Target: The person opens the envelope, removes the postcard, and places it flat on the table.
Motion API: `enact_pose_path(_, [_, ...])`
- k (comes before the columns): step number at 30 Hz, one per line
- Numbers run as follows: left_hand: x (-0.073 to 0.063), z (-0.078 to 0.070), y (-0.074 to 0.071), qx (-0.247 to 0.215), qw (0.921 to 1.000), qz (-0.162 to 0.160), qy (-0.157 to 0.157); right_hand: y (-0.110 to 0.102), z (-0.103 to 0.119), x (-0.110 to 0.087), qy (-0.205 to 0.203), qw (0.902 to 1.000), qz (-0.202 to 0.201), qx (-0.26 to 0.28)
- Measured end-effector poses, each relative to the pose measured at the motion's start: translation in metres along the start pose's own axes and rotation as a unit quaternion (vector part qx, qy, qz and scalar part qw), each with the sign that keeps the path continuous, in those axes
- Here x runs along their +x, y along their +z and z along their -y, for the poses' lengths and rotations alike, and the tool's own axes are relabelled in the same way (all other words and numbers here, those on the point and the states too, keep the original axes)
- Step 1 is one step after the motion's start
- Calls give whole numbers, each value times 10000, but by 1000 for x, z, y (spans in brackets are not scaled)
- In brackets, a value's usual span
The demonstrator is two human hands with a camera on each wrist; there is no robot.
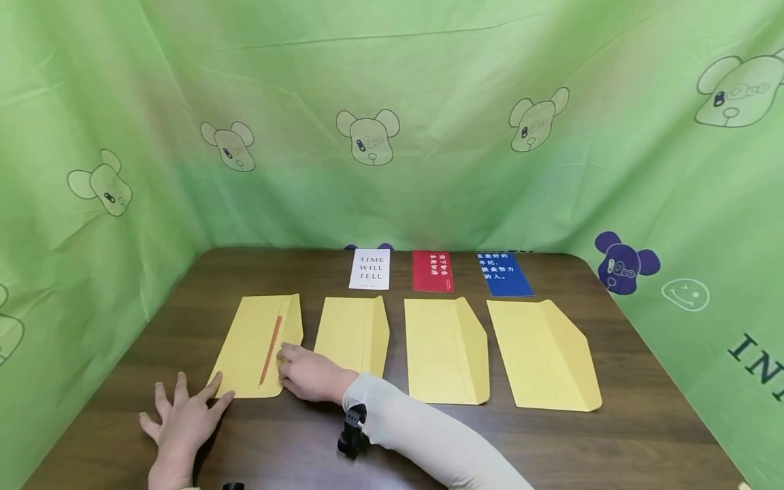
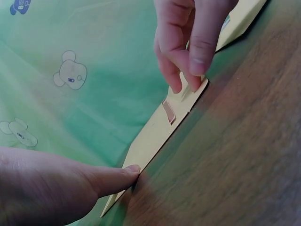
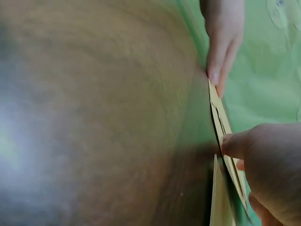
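On the left of the table lies a yellow envelope [image 1: 248, 333] with a reddish-brown strip [image 1: 270, 350] along its flap side. My left hand [image 1: 186, 418] has its fingers spread, the thumb and forefinger resting on the envelope's lower left edge. In the left wrist view that thumb [image 2: 113, 179] presses the near end. My right hand [image 1: 312, 373] is at the flap side, thumb and curled fingers pinching the envelope's edge. From the right wrist, the right thumb [image 3: 235, 143] lies on the paper with fingers beyond it; their contact is partly hidden.
Three more yellow envelopes [image 1: 352, 330], [image 1: 431, 347], [image 1: 533, 347] lie in a row to the right, flaps unfolded. Behind them are a white card [image 1: 370, 279], a red card [image 1: 431, 280] and a blue card [image 1: 514, 282]. Green printed cloth [image 1: 429, 204] surrounds the wooden table [image 1: 306, 449].
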State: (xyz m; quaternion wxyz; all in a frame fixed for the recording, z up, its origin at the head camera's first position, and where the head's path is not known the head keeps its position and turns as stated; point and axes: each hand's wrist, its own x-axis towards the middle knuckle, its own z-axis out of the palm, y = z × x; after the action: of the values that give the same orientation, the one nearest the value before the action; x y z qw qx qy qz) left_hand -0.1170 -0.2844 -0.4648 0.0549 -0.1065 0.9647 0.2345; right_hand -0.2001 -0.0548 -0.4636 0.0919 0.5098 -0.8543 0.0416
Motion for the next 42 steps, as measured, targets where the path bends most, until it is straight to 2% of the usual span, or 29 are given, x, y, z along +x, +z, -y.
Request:
enact_pose_path(5, [1, 0, 0, -47, 10000, -3, 5, 3, -6, 1, 158, 9966, -44, 801])
enact_pose_path(7, [0, 1, 0, -53, 10000, 28, -21, 3, -6, 2, 147, 9962, -24, 859])
enact_pose_path(10, [0, 2, -1, -36, 9999, 103, -63, 4, -4, 4, 91, 9981, 168, 587])
enact_pose_path(13, [0, 2, -1, -16, 9999, 156, -71, 3, -1, 7, 51, 9983, 583, 44])
enact_pose_path(17, [0, 2, -1, 10, 9998, 205, -60, 1, 4, 9, 115, 9914, 1227, -434])
enact_pose_path(20, [0, 2, -1, 29, 9997, 227, -66, -1, 6, 9, 136, 9871, 1463, -637])
enact_pose_path(25, [1, 1, -1, 44, 9998, 213, -44, -2, 7, 11, 123, 9856, 1497, -779])
enact_pose_path(35, [-1, 4, -4, 104, 9995, 301, -77, -7, 7, 14, 23, 9909, 1270, -443])
enact_pose_path(42, [-2, -1, -2, 157, 9997, 163, -93, -5, 4, 13, -148, 9932, 1038, -510])
